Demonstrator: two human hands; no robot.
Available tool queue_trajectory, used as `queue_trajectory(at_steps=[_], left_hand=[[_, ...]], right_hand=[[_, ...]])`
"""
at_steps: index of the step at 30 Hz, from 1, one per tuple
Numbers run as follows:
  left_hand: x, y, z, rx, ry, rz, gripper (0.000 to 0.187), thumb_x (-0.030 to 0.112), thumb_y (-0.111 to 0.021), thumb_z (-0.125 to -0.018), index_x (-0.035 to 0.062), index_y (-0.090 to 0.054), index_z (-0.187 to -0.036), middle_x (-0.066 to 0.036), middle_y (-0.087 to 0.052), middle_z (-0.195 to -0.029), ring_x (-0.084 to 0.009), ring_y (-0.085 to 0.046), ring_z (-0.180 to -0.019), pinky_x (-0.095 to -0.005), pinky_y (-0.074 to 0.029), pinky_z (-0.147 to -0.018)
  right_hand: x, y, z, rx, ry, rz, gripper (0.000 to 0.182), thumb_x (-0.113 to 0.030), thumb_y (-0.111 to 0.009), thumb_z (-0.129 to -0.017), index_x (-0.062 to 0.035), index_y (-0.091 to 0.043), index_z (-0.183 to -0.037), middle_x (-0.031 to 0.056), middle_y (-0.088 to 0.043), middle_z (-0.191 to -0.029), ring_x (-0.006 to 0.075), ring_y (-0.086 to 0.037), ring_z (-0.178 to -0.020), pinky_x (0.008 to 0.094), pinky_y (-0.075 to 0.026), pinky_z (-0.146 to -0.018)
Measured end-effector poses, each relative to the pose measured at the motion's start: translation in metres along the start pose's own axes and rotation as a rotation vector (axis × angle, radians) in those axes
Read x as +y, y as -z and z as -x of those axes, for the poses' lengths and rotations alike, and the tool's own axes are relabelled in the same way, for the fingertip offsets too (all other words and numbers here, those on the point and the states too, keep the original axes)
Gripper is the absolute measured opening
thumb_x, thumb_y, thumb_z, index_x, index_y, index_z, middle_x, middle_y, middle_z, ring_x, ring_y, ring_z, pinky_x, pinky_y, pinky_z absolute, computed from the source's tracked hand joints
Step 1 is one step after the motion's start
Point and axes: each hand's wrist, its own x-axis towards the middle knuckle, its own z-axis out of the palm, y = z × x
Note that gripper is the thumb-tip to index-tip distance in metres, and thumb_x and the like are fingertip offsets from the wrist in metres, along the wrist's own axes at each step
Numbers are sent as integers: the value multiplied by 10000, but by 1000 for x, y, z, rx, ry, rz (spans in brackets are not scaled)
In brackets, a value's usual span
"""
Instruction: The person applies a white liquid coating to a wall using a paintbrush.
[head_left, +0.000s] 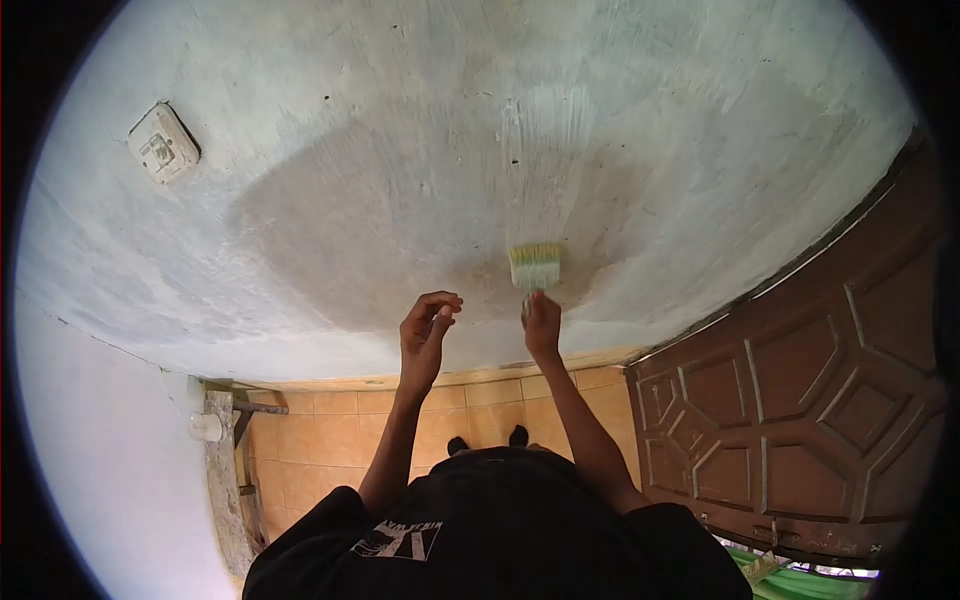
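My right hand point(541, 325) grips the handle of a wide paintbrush point(535, 266), its yellowish bristles pointing up against the wall point(440, 220). White paint covers the brush's lower part. Above the bristles, pale fresh streaks run up over a darker grey-brown patch. Level with it on the left, my left hand point(428, 325) hangs in front of the wall with its fingers curled loosely and apart, holding nothing.
A light switch point(163, 143) sits on the wall at upper left. To the right stands a brown panelled door point(800, 390). Orange tiles point(330, 440) cover the floor, and a worn wooden bench point(225, 480) with a white cup-like object point(207, 427) is at left.
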Motion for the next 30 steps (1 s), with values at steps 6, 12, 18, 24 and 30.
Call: queue_trajectory(at_steps=[6,12,18,24,30], left_hand=[[-2,3,6,-5,-7,4,191,185,-547,-965,42,-595,-1082,-38,-620,-1025,-124,-553,-966,-292,-436,-832],[-5,7,11,6,16,-22,182,174,-548,-961,43,-596,-1078,-39,-619,-1018,-127,-557,-962,-291,-437,-834],[-9,8,16,-11,33,-23,186,177,-548,-962,50,-598,-1089,-46,-630,-1040,-127,-564,-975,-293,-442,-836],[-11,11,19,-25,29,-53,198,189,-552,-962,50,-597,-1096,-41,-627,-1025,-125,-562,-972,-297,-444,-835],[-17,10,24,-50,37,-60,207,200,-557,-962,44,-596,-1092,-40,-624,-1017,-120,-557,-961,-292,-442,-827]], right_hand=[[29,17,57,32,-266,-11,513,-474,-398,-1002,-121,-341,-634,-53,-283,-533,58,-276,-433,239,-229,-412],[-23,-11,12,34,-71,-49,524,-482,-397,-999,-119,-333,-626,-51,-289,-528,57,-289,-433,240,-231,-411],[61,12,34,33,-132,-43,499,-448,-417,-1003,-118,-342,-636,-58,-300,-545,56,-280,-442,249,-238,-413],[95,40,81,85,-321,-15,477,-428,-438,-1002,-125,-354,-643,-58,-306,-558,57,-262,-447,253,-235,-415],[27,1,24,69,-163,-93,501,-463,-396,-1005,-127,-357,-635,-57,-291,-537,54,-269,-440,246,-219,-409]])
